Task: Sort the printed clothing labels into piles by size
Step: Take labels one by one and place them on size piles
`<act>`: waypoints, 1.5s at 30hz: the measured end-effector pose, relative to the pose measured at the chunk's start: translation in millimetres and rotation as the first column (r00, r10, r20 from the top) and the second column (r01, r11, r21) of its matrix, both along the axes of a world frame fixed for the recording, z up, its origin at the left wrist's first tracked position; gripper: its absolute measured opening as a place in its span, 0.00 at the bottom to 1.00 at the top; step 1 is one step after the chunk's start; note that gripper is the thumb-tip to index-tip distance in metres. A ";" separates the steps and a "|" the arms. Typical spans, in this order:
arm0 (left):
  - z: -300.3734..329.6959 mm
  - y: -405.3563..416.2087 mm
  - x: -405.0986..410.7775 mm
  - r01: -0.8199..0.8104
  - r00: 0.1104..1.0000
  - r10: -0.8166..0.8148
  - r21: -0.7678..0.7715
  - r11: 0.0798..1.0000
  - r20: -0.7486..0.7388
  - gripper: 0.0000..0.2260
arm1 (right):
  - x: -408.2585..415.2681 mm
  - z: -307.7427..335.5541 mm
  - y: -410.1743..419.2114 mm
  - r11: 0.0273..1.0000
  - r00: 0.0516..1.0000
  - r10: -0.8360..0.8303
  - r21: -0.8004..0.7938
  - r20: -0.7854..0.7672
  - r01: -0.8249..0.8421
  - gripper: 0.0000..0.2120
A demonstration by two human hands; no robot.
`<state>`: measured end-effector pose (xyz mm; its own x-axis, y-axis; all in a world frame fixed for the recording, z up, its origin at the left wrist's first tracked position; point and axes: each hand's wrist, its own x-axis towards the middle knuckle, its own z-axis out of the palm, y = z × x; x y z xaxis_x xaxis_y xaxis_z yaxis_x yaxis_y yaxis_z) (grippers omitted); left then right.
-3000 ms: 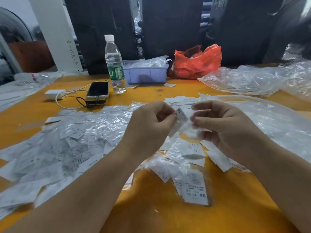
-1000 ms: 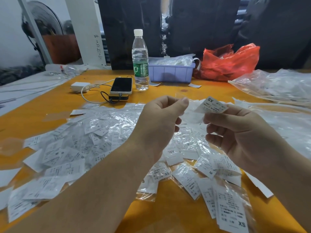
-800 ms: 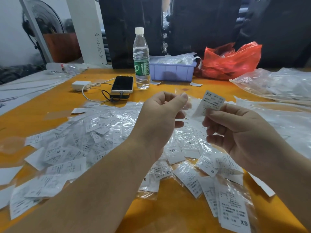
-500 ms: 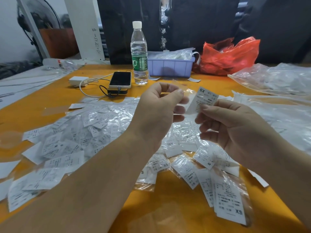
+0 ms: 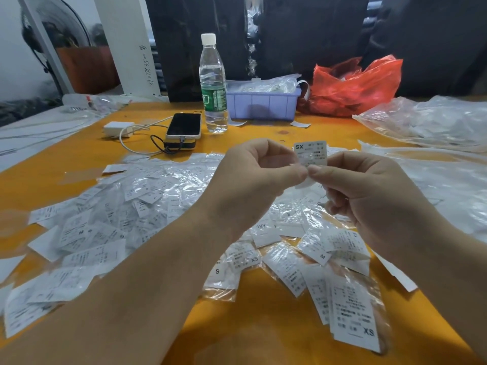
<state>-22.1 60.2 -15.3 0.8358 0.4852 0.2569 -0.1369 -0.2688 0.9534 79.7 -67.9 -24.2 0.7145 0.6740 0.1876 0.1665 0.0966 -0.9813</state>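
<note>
Held label (image 5: 310, 156) fine print blurred, lower end hidden behind fingers (image 5: 295, 175); fan (image 5: 56, 30) cropped.

The bottle (image 5: 213, 85) is standing behind the phone (image 5: 184, 125), just left of the bin (image 5: 263, 106). Loose labels (image 5: 110, 222) are lying across the table (image 5: 263, 325), left of 2 raised hands.

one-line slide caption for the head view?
Both hands pinch one XS label above scattered bagged labels on the orange table.
</note>
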 end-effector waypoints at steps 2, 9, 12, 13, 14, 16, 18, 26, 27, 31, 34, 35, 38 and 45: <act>-0.5 -0.8 0.2 0.002 0.999 0.000 0.055 0.998 -0.034 0.03 | -0.7 0.9 -0.4 1.000 0.999 -0.030 0.000 0.020 0.030 0.05; 0.3 4.6 0.8 -0.052 0.996 0.058 0.093 0.994 -0.061 0.06 | 5.2 2.3 0.7 0.993 0.994 -0.098 0.066 -0.048 0.101 0.11; 2.5 8.7 0.4 -0.070 0.997 0.072 0.033 0.997 -0.041 0.08 | 5.5 4.1 -1.2 0.989 0.994 -0.057 0.128 -0.093 0.069 0.14; 3.3 9.9 0.2 -0.070 0.997 0.070 0.003 0.998 -0.037 0.08 | 5.2 4.9 -2.1 0.989 0.995 -0.037 0.142 -0.092 0.050 0.14; 3.8 10.8 0.3 -0.067 0.997 0.066 -0.023 0.997 -0.036 0.08 | 4.9 5.5 -3.0 0.988 0.997 -0.019 0.149 -0.076 0.030 0.14; 4.3 11.6 0.3 -0.055 0.998 0.053 -0.058 0.997 -0.037 0.08 | 4.4 5.7 -4.0 0.990 1.000 0.003 0.138 -0.018 0.000 0.15; 4.6 11.5 0.3 -0.034 0.999 0.031 -0.076 0.997 -0.034 0.08 | 4.3 5.5 -4.1 0.992 1.000 0.010 0.123 0.023 -0.013 0.13; 4.4 9.7 0.5 0.019 1.000 -0.021 -0.103 0.995 -0.017 0.08 | 6.2 4.4 -4.1 0.984 0.992 -0.108 0.146 0.058 0.099 0.10; 4.3 9.6 0.6 0.023 0.999 -0.025 -0.105 0.994 -0.020 0.08 | 6.4 4.2 -4.3 0.985 0.992 -0.108 0.141 0.065 0.098 0.09; 3.7 9.5 0.7 0.040 0.999 -0.043 -0.110 0.993 -0.026 0.08 | 5.7 4.1 -4.2 0.993 0.996 -0.041 0.112 0.084 0.031 0.10; 3.3 9.2 0.8 0.061 0.997 -0.065 -0.114 0.992 -0.033 0.09 | 4.5 3.5 -3.6 0.995 0.996 0.006 0.103 0.092 -0.016 0.11; 3.3 9.3 0.8 0.067 0.997 -0.071 -0.115 0.991 -0.036 0.09 | 4.4 3.3 -3.4 0.995 0.996 0.008 0.102 0.093 -0.017 0.12; 3.0 9.6 1.2 0.077 0.995 -0.083 -0.111 0.991 -0.049 0.09 | 4.9 2.9 -3.0 0.995 0.996 0.012 0.093 0.094 -0.020 0.12; 4.7 8.5 0.6 0.077 0.996 -0.083 -0.128 0.989 -0.044 0.09 | 6.1 2.7 -3.1 0.995 0.996 -0.023 0.097 0.086 0.015 0.11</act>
<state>-21.5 68.7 -10.6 0.8835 0.4419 0.1554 -0.1051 -0.1363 0.9851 85.7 -71.0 -21.4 0.7053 0.6362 0.3127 0.2536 0.1855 -0.9494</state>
